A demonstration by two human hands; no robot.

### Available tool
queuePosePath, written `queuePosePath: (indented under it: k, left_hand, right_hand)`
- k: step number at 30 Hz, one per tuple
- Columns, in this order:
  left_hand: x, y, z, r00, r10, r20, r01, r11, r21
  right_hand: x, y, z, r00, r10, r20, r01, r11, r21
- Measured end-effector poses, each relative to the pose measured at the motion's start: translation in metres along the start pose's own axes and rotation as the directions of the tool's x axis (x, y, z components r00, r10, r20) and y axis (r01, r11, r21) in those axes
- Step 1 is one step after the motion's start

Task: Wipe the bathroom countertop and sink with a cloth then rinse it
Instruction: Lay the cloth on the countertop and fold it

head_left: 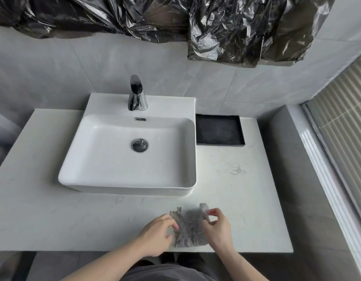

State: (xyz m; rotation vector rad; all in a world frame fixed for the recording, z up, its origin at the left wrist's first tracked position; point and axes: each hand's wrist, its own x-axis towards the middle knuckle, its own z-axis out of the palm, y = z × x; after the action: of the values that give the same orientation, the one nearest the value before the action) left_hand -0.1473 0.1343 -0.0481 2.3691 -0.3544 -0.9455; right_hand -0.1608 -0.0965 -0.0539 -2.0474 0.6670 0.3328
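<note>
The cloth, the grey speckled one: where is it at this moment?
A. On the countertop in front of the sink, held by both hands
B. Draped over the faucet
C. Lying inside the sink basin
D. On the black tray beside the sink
A: the cloth lies on the countertop near its front edge, in front of the sink, with the left hand and right hand pinching its sides.

No readable text, labels, brands or numbers anywhere in frame.
</note>
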Motion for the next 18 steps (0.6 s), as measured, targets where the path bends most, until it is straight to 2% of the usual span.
queuePosePath:
  k: [4, 6, 8, 10, 12, 15, 18]
  left_hand:
    - [-0.005, -0.005, -0.002, 0.998, -0.054, -0.040, 0.053, 0.998, -0.040]
    - [-0.005, -0.007, -0.005, 0.996, -0.074, -0.050, 0.071, 0.996, -0.052]
    - [-0.005, -0.008, -0.008, 0.995, -0.087, -0.050, 0.084, 0.995, -0.057]
    - [-0.003, -0.009, -0.011, 0.995, -0.083, -0.057, 0.080, 0.995, -0.053]
    - [-0.001, -0.008, -0.013, 0.995, -0.075, -0.062, 0.072, 0.996, -0.047]
    - [0.006, -0.003, -0.016, 0.997, -0.041, -0.064, 0.039, 0.999, -0.026]
    - [0.014, 0.007, -0.019, 0.998, -0.010, -0.069, 0.009, 1.000, -0.009]
  right_hand:
    - [-0.012, 0.001, 0.040, 0.963, -0.063, 0.262, 0.100, 0.986, -0.131]
    - [-0.014, 0.009, 0.053, 0.937, -0.100, 0.335, 0.179, 0.960, -0.215]
    - [-0.015, 0.013, 0.052, 0.962, -0.098, 0.257, 0.159, 0.960, -0.230]
    - [-0.015, 0.021, 0.045, 0.994, -0.067, 0.081, 0.083, 0.974, -0.211]
    - [-0.011, 0.030, 0.036, 0.999, 0.040, -0.017, -0.042, 0.973, -0.229]
    - [-0.003, 0.035, 0.033, 0.970, 0.234, 0.059, -0.208, 0.935, -0.289]
    - [0.001, 0.029, 0.034, 0.959, 0.256, 0.123, -0.195, 0.908, -0.372]
